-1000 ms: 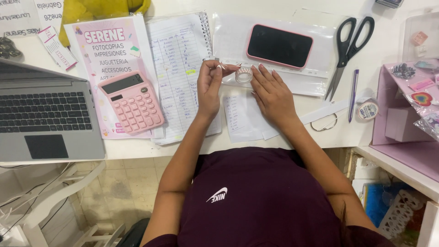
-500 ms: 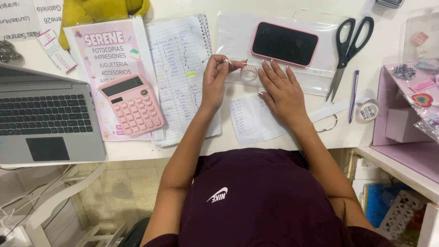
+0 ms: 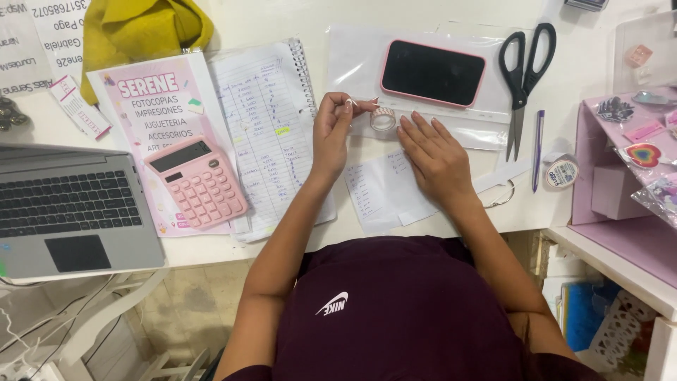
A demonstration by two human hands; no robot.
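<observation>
The left hand [image 3: 333, 134] is raised slightly off the white desk [image 3: 423, 212], wrist bent, with thumb and forefinger pinched on what appears to be the loose end of tape drawn from a small tape roll [image 3: 383, 118]. The roll stands on its edge just beside those fingertips, on a clear plastic sleeve [image 3: 352, 63] lying toward the far edge of the desk. The right hand [image 3: 434, 156] is laid flat, palm down, fingers spread and released, its fingertips just short of the roll and its palm pressed on a small handwritten paper slip [image 3: 377, 194]; nothing is grasped by it. Both forearms are stretched forward from the near edge.

On the sleeve, a phone in a pink case [image 3: 433, 73] is set face up. Black scissors [image 3: 523, 70] and a purple pen [image 3: 537, 149] are placed to the right of it, with a second tape roll [image 3: 562, 171] near the right edge. Left of the hands a spiral notebook [image 3: 271, 134] is laid open, then a pink calculator [image 3: 197, 182] on a pink flyer [image 3: 155, 106], and a grey laptop [image 3: 70, 212] at the left edge. A yellow cloth [image 3: 141, 28] is bunched at the far left corner. A pink shelf unit [image 3: 620, 204] with stickers is seen beyond the right edge.
</observation>
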